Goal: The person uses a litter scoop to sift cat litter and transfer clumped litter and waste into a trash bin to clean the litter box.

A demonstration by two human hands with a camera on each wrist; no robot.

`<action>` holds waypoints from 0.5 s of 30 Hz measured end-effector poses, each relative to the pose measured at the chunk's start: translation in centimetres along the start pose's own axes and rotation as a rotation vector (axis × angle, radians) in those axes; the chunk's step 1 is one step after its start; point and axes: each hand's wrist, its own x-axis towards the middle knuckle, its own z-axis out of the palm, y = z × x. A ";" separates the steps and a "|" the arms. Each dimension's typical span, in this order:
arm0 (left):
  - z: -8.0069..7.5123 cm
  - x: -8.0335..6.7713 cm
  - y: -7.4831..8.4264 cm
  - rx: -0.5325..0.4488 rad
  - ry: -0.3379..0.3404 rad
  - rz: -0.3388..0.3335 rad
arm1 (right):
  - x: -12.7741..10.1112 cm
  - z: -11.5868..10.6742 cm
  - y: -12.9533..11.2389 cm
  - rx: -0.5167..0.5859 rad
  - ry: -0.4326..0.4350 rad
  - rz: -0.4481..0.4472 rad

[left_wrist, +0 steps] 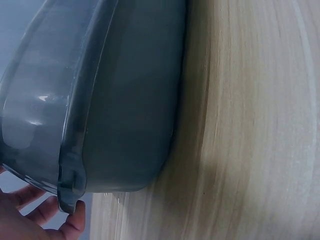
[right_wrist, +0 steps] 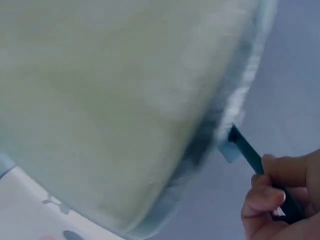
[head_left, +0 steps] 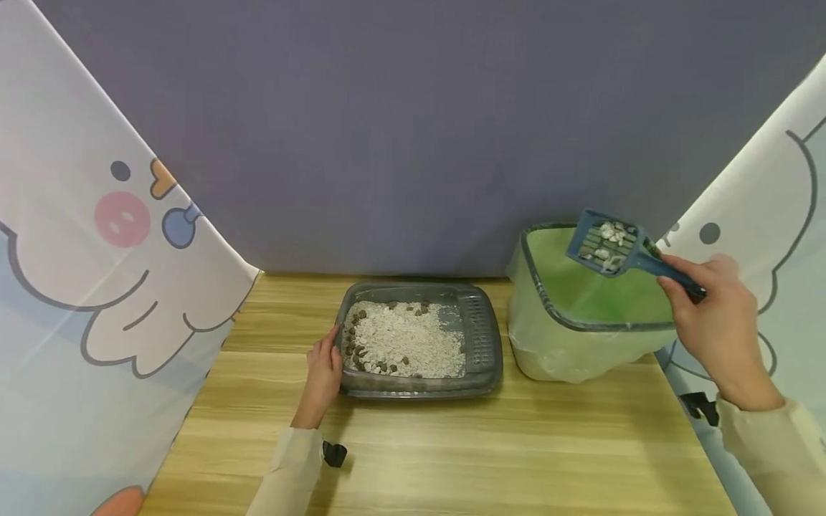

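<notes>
The right hand [head_left: 719, 326] gripped the handle of a blue slotted plastic scoop [head_left: 606, 245], fingers curled round it; the scoop head, holding pale clumps, hung over the open mouth of a bin lined with a pale green plastic bag [head_left: 568, 344], at the right of the wooden table [head_left: 516, 451]. In the right wrist view the fingers [right_wrist: 265, 197] wrapped the dark handle beside the bin's blurred rim. The left hand [head_left: 323, 373] rested against the near left rim of a grey rectangular plastic litter tray [head_left: 480, 373], its fingers [left_wrist: 75, 220] hooked at the rim's edge. The tray held white granules [head_left: 406, 344] with brown pellets [head_left: 353, 342] along its left side. It sat just left of the bin.
</notes>
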 end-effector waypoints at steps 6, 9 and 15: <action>-0.3 0.0 0.0 -0.017 0.006 0.006 | -0.3 0.5 1.2 0.027 0.103 -0.040; -0.4 0.0 0.0 -0.018 0.002 0.012 | -0.2 0.9 0.9 0.062 0.186 -0.059; -0.4 0.0 0.1 -0.026 -0.012 0.006 | -0.1 1.1 0.7 0.098 0.232 -0.087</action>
